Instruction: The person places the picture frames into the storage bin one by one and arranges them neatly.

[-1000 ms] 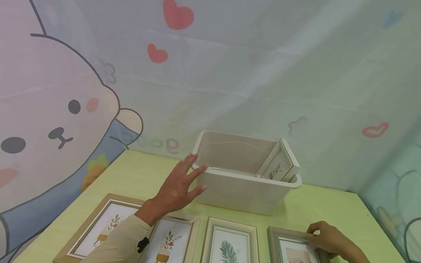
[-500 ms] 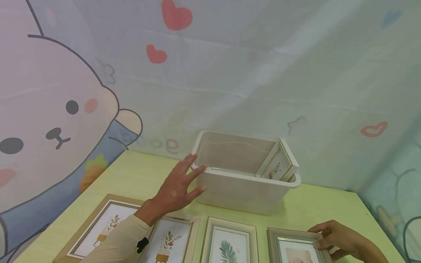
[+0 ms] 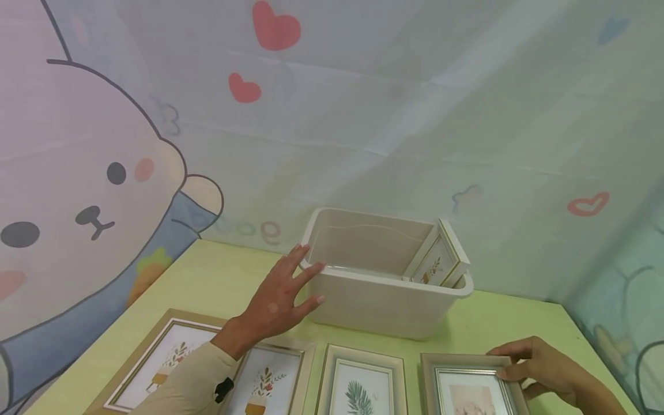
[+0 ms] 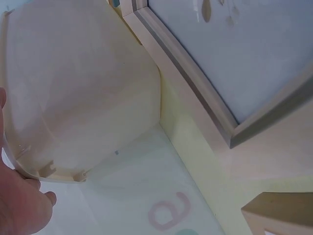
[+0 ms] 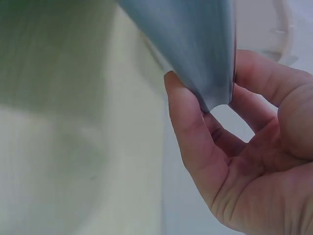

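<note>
My right hand (image 3: 549, 369) pinches the far right corner of a silver-toned picture frame (image 3: 467, 361), thumb on its face and fingers behind. In the right wrist view that frame (image 5: 195, 44) is raised off the table at the gripped corner. Fairly straight fingers of my left hand (image 3: 277, 297) rest on the left front corner of a white plastic bin (image 3: 373, 305); the left wrist view catches part of this hand (image 4: 22, 203) at the bin's rim. Inside the bin, a picture frame with a plant print (image 3: 441, 262) leans upright at the right end.
Along the near side of the pale green table (image 3: 498, 323) lie several more picture frames: a fern print (image 3: 363, 386), a vase print (image 3: 275, 374) and a wider gold one (image 3: 155, 357) partly under my left sleeve. A cartoon-printed cloth (image 3: 363, 127) hangs behind.
My right hand has moved slightly right and up, and the silver-toned frame's far right corner has risen with it. The left hand stays on the bin's rim.
</note>
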`<state>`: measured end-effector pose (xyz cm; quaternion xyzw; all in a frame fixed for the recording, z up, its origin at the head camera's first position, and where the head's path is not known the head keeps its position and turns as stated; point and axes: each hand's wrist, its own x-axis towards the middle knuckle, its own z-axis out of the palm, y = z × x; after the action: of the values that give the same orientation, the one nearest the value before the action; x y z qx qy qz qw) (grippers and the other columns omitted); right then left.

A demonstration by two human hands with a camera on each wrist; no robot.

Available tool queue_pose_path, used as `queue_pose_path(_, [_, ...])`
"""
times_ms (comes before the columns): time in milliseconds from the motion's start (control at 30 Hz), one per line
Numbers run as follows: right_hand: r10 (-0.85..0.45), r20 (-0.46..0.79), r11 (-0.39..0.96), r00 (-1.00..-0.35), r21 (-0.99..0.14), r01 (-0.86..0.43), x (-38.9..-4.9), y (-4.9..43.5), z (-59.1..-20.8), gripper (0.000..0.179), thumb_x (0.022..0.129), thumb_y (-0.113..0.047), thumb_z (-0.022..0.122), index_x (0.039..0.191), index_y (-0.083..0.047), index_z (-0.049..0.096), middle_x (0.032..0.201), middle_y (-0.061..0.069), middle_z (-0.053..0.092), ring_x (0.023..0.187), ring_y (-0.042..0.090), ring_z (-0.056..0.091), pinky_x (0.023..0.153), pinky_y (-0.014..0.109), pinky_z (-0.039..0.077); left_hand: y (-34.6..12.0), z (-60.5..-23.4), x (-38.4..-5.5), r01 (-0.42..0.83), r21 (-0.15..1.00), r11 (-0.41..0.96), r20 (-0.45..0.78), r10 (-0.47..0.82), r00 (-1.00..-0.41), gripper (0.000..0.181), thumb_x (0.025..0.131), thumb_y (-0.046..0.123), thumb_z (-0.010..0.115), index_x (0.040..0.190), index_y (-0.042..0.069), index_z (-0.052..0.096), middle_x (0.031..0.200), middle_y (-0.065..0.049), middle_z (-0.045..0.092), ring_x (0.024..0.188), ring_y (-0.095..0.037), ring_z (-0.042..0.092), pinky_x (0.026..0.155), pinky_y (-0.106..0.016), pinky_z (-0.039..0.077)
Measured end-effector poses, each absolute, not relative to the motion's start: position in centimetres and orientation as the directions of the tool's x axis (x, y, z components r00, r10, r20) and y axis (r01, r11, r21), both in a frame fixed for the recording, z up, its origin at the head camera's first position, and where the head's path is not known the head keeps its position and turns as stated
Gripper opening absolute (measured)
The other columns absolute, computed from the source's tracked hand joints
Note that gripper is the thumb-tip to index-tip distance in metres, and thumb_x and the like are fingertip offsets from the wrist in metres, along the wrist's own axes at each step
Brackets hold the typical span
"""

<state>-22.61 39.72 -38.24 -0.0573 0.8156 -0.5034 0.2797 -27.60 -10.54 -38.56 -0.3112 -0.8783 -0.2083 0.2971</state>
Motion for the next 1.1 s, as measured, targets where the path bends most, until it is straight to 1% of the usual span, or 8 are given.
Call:
queue_pose_path(200, [-0.444, -0.338, 0.453, -0.830, -0.884, 0.118, -22.6, 39.6, -36.6, 0.034, 0.097, -0.010, 0.061, 0.128, 0.003, 0.064, 0.103, 0.007, 0.065, 0.085, 0.022, 0.067, 0.070, 0.045, 0.061, -10.6, -38.6, -27.7, 0.671, 0.174, 0.721, 0.661, 0.419, -0.622, 0.058, 0.088, 0.036, 0.074, 0.140, 0.017, 0.058, 0.158, -0.018, 0.038, 0.148, -0.038, 0.034, 0.116, -0.060, 0.032])
queue_pose_path(367, [-0.453, -0.306, 0.453, -0.837, -0.888, 0.080, -22.4, 39.9, -35.6, 0.032, 0.098, -0.010, 0.060, 0.128, -0.002, 0.066, 0.103, 0.007, 0.067, 0.086, 0.021, 0.069, 0.069, 0.045, 0.061, -10.6, -38.8, -27.7, 0.675, 0.161, 0.720, 0.675, 0.419, -0.608, 0.059, 0.086, 0.034, 0.077, 0.139, 0.017, 0.058, 0.158, -0.019, 0.038, 0.147, -0.039, 0.036, 0.114, -0.061, 0.034])
queue_pose_path(500, [-0.447, -0.268, 0.452, -0.854, -0.891, 0.043, -22.1, 40.7, -34.6, 0.030, 0.099, -0.009, 0.059, 0.125, -0.016, 0.071, 0.101, 0.006, 0.066, 0.085, 0.020, 0.070, 0.070, 0.045, 0.062, -10.6, -38.9, -27.6, 0.676, 0.167, 0.718, 0.676, 0.416, -0.609, 0.060, 0.086, 0.033, 0.077, 0.139, 0.016, 0.058, 0.158, -0.019, 0.038, 0.147, -0.040, 0.036, 0.114, -0.061, 0.034])
queue_pose_path(633, [-0.444, -0.235, 0.456, -0.865, -0.890, 0.007, -21.5, 41.8, -33.2, 0.038, 0.099, -0.007, 0.058, 0.118, -0.037, 0.071, 0.105, -0.003, 0.063, 0.086, 0.015, 0.071, 0.073, 0.043, 0.062, -10.5, -38.8, -27.7, 0.680, 0.171, 0.713, 0.681, 0.413, -0.604, 0.059, 0.086, 0.033, 0.078, 0.139, 0.016, 0.059, 0.157, -0.020, 0.039, 0.146, -0.040, 0.037, 0.114, -0.062, 0.034])
queue_pose_path(767, [-0.404, -0.228, 0.519, -0.886, -0.855, -0.017, -20.8, 42.7, -31.7, 0.044, 0.101, -0.009, 0.056, 0.113, -0.050, 0.068, 0.103, -0.009, 0.060, 0.086, 0.010, 0.068, 0.072, 0.040, 0.061, -10.3, -38.7, -27.7, 0.681, 0.171, 0.712, 0.677, 0.417, -0.606, 0.058, 0.087, 0.033, 0.077, 0.139, 0.018, 0.058, 0.157, -0.020, 0.039, 0.146, -0.039, 0.036, 0.114, -0.061, 0.034])
queue_pose_path(933, [-0.315, -0.232, 0.587, -0.920, -0.810, 0.003, -20.0, 43.2, -29.7, 0.045, 0.101, -0.011, 0.058, 0.109, -0.054, 0.066, 0.096, -0.002, 0.057, 0.084, 0.008, 0.063, 0.072, 0.039, 0.061, -10.1, -38.8, -27.8, 0.673, 0.178, 0.718, 0.653, 0.425, -0.627, 0.057, 0.089, 0.036, 0.074, 0.141, 0.019, 0.057, 0.159, -0.018, 0.037, 0.149, -0.037, 0.033, 0.116, -0.059, 0.032])
queue_pose_path(1033, [-0.260, -0.215, 0.602, -0.942, -0.799, 0.016, -19.6, 43.3, -28.6, 0.046, 0.099, -0.011, 0.061, 0.106, -0.056, 0.066, 0.101, -0.005, 0.062, 0.083, 0.007, 0.066, 0.071, 0.037, 0.061, -10.2, -38.9, -27.8, 0.672, 0.167, 0.722, 0.657, 0.426, -0.622, 0.057, 0.089, 0.036, 0.073, 0.141, 0.020, 0.057, 0.158, -0.018, 0.037, 0.149, -0.037, 0.034, 0.116, -0.058, 0.033])
queue_pose_path(1100, [-0.238, -0.181, 0.620, -0.954, -0.784, -0.006, -19.4, 43.3, -28.1, 0.049, 0.098, -0.010, 0.062, 0.105, -0.059, 0.064, 0.097, -0.008, 0.063, 0.080, 0.007, 0.067, 0.068, 0.036, 0.061, -10.2, -39.0, -27.8, 0.671, 0.152, 0.725, 0.666, 0.426, -0.612, 0.057, 0.089, 0.036, 0.074, 0.140, 0.020, 0.057, 0.158, -0.018, 0.039, 0.148, -0.037, 0.035, 0.115, -0.057, 0.035])
